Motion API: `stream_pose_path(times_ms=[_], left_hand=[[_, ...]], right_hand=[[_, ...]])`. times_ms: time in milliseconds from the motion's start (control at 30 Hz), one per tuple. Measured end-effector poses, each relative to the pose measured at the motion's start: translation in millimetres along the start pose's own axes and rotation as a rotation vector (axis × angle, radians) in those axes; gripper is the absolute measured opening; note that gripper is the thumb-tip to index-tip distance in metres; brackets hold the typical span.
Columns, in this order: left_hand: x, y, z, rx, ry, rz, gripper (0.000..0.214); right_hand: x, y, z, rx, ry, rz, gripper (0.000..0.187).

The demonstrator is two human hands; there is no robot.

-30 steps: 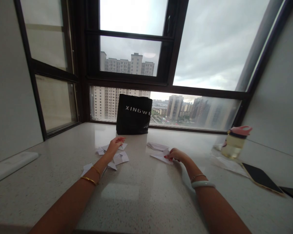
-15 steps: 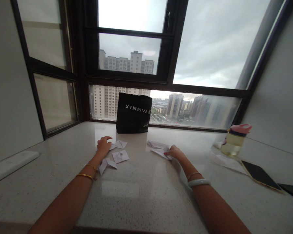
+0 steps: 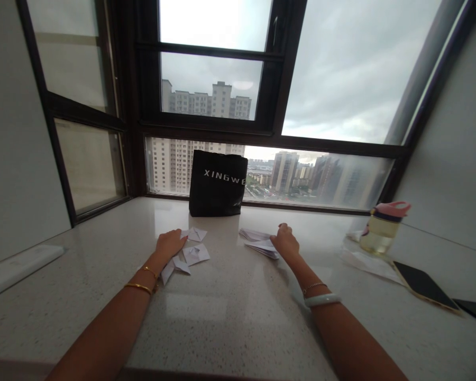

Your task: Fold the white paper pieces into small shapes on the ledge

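On the left, my left hand rests palm down beside several folded white papers, its fingers stretched out and touching or covering one of them. Two square folded papers, one upper and one lower, lie just right of it. A winged folded paper sits below my wrist. To the right, my right hand is at the end of a fanned stack of folded papers, thumb against its edge and fingers apart from the thumb. A second flat stack of papers lies just behind it.
A black bag stands at the window. Along the right side are a bottle with a pink lid, white tissue and a dark phone-like slab. A white power strip lies at the left wall.
My left hand has lowered and its fingers have flattened toward the right over the papers. My right hand has loosened from the stack, its fingers lifting up and away.
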State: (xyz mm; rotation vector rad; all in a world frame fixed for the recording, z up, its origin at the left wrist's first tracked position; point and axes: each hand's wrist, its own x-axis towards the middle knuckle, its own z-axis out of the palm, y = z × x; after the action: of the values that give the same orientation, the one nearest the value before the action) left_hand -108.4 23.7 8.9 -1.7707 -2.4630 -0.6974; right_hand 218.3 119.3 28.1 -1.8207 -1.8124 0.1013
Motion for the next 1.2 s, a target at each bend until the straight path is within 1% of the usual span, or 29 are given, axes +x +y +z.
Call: stream_pose_path(times_ms=[67, 133, 200, 267, 333, 367, 433, 533, 633, 733, 833, 967, 1067, 1200], left_hand=[[-1.3, 0.6, -3.4, -0.018, 0.027, 0.002, 0.027], [-2.0, 1.3, -8.3, -0.055, 0.067, -0.004, 0.027], [-1.1, 3.1, -13.6, -0.114, 0.111, -0.007, 0.028], [1.4, 7.8, -17.2, -0.202, 0.141, 0.009, 0.03], [3.7, 16.8, -16.7, -0.318, 0.127, 0.056, 0.036], [4.1, 22.9, -14.6, -0.379, 0.102, 0.089, 0.039], [2.5, 37.4, -7.4, -0.49, 0.025, 0.166, 0.043], [-4.2, 57.3, 4.5, -0.588, -0.101, 0.27, 0.045], [-7.8, 63.2, 9.1, -0.611, -0.194, 0.324, 0.045], [-3.7, 51.6, 6.5, -0.559, -0.212, 0.303, 0.043], [2.4, 32.6, 4.7, -0.457, -0.178, 0.237, 0.037], [4.0, 14.0, 6.9, -0.365, -0.148, 0.133, 0.036], [3.8, 9.6, 7.1, -0.38, -0.173, 0.094, 0.038], [5.0, 16.1, 6.7, -0.52, -0.214, 0.089, 0.034]], right_hand=[[-6.3, -11.1, -2.5, 0.034, 0.037, -0.063, 0.04], [-12.7, -22.5, -2.1, 0.088, 0.04, -0.157, 0.036], [-19.9, -33.6, 1.8, 0.161, 0.01, -0.268, 0.03], [-28.7, -44.4, 9.6, 0.248, -0.049, -0.375, 0.021], [-39.5, -54.8, 21.0, 0.345, -0.126, -0.461, 0.013], [-45.3, -59.7, 27.6, 0.397, -0.167, -0.491, 0.012], [-55.7, -68.5, 40.8, 0.505, -0.254, -0.523, 0.017], [-62.5, -76.1, 54.7, 0.662, -0.334, -0.504, 0.026], [-56.8, -74.3, 58.0, 0.774, -0.356, -0.445, 0.023], [-47.1, -65.6, 56.1, 0.836, -0.361, -0.378, 0.017], [-41.8, -57.6, 55.6, 0.866, -0.371, -0.328, 0.013], [-40.5, -54.3, 58.4, 0.898, -0.399, -0.301, 0.016], [-40.5, -54.7, 58.9, 0.924, -0.415, -0.293, 0.023], [-43.5, -57.5, 54.5, 0.982, -0.447, -0.295, 0.032]])
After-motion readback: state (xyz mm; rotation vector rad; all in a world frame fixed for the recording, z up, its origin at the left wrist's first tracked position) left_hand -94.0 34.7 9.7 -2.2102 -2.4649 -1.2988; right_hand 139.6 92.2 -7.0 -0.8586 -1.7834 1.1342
